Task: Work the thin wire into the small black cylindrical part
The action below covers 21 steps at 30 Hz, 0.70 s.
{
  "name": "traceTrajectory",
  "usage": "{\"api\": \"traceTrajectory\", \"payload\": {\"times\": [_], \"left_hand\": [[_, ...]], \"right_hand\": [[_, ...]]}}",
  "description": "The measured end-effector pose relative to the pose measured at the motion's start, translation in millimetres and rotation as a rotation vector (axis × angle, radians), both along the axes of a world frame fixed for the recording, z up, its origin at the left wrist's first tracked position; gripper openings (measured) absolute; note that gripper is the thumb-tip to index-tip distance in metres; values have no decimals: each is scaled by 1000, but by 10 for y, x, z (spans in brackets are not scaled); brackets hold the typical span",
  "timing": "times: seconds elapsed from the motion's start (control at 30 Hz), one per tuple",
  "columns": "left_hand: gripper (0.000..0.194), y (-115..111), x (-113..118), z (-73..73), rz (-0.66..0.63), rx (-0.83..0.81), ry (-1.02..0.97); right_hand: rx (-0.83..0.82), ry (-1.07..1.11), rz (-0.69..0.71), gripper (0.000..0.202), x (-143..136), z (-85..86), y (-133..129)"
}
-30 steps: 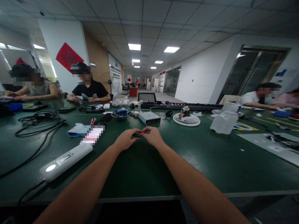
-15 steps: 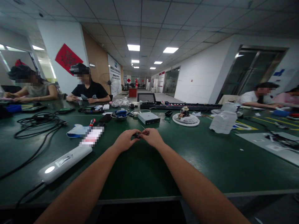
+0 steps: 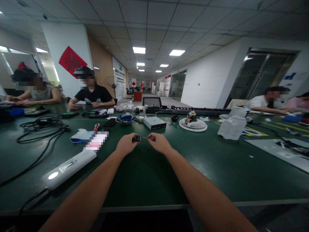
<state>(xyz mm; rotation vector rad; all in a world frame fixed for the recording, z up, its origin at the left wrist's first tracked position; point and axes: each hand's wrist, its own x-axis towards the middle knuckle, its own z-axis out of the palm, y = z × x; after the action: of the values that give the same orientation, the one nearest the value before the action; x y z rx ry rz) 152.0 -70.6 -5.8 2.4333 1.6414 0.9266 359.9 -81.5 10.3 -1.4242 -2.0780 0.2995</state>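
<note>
Over the middle of the green table, my left hand is closed around a small dark round part with a shiny rim; its exact kind is too small to tell. A short gap to the right, my right hand pinches a thin metal pin that points left toward the dark part. The pin and the part are apart. Beyond both hands lies a grey optical disc drive.
A white power strip and coiled black cable lie left. Behind are a bowl and a white fan grille. A white plastic piece stands right. Several people sit around the table.
My hands have moved apart. The thin pin, which was at the dark part between my fingers, is now separate from it and points left. The view has shifted slightly.
</note>
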Motion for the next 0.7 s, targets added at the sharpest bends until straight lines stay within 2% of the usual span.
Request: {"api": "traceTrajectory", "payload": {"times": [0.07,0.23,0.43,0.6,0.7], "left_hand": [[35,-5,-6,7,3,-4,-16],[30,-53,39,30,-141,15,21],[29,-60,44,43,-151,46,25],[32,-48,25,44,-165,58,20],[32,-50,28,41,-181,51,30]], "right_hand": [[-6,-35,22,18,1,6,-14],[-11,-91,15,20,-4,7,-32],[-53,-90,77,18,-1,13,-22],[-48,-70,45,20,3,11,-17],[-77,-57,83,17,-4,3,-18]]}}
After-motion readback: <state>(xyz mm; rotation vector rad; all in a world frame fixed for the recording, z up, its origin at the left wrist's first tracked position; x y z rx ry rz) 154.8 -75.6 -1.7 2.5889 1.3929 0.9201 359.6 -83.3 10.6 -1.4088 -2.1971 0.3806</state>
